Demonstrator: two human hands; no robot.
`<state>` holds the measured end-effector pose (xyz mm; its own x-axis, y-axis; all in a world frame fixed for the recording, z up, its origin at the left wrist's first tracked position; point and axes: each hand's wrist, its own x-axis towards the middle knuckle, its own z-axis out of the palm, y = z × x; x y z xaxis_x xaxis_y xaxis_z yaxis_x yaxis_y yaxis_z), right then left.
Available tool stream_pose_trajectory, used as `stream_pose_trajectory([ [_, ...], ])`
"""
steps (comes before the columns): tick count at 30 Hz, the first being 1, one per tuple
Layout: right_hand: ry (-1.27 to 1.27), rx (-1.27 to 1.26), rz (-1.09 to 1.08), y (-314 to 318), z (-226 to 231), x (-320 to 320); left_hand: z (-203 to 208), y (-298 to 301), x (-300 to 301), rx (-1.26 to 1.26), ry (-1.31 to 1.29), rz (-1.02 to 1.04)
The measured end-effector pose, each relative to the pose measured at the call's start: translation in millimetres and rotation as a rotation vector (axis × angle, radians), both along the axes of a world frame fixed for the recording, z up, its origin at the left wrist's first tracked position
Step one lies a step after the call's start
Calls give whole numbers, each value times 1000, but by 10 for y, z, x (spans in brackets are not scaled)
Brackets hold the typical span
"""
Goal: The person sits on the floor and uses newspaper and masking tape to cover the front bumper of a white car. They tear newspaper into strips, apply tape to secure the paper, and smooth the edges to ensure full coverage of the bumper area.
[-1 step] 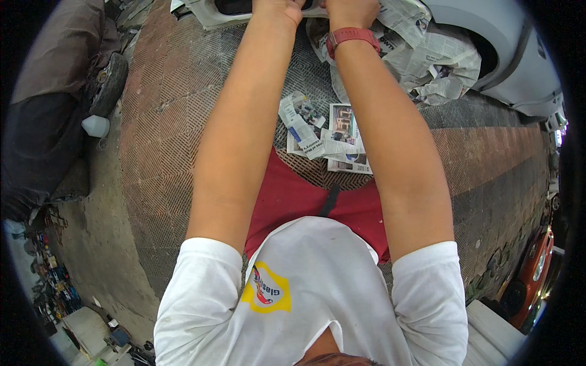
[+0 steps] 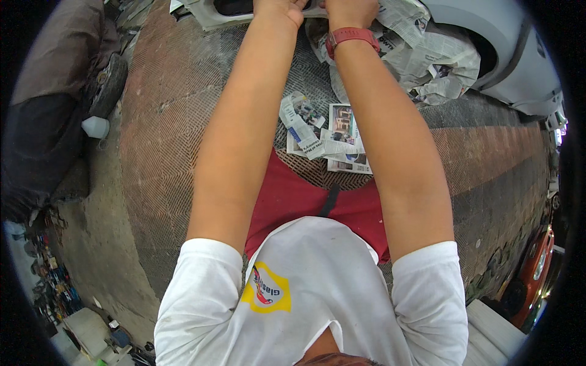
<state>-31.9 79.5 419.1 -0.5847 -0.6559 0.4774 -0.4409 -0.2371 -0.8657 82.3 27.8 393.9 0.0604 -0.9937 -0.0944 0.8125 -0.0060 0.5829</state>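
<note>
The fingers [image 2: 299,4] of the left hand [image 2: 278,8] and right hand [image 2: 355,11] are sitting close together at a pale panel [image 2: 212,19], which is showing along the far edge of the visible floor [image 2: 165,110]; whether they are grasping it, I cannot tell. Newspaper sheets [image 2: 343,125] are lying between the forearms [image 2: 238,128]; crumpled newspaper [image 2: 452,55] is bunching near a grey car [image 2: 516,43].

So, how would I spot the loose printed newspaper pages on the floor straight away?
Start from the silver-grey car body at upper right, with crumpled newspaper bunched beside it. Down and left, on the ridged, patterned floor between the person's bare forearms, lie the loose printed pages. Unlike the crumpled bunch, they lie fairly flat and overlap.
</note>
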Motion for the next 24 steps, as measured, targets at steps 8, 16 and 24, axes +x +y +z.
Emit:
stream_pose_trajectory([
  [8,7,73,132,-124,11,-146,201,193,-112,-248,166,-213],
  [16,375,-196,395,407,-215,-478,147,241,-179,-325,137,-152],
  [24,576,-43,234,408,-47,-683,35,77,-219,-236,25,-31],
])
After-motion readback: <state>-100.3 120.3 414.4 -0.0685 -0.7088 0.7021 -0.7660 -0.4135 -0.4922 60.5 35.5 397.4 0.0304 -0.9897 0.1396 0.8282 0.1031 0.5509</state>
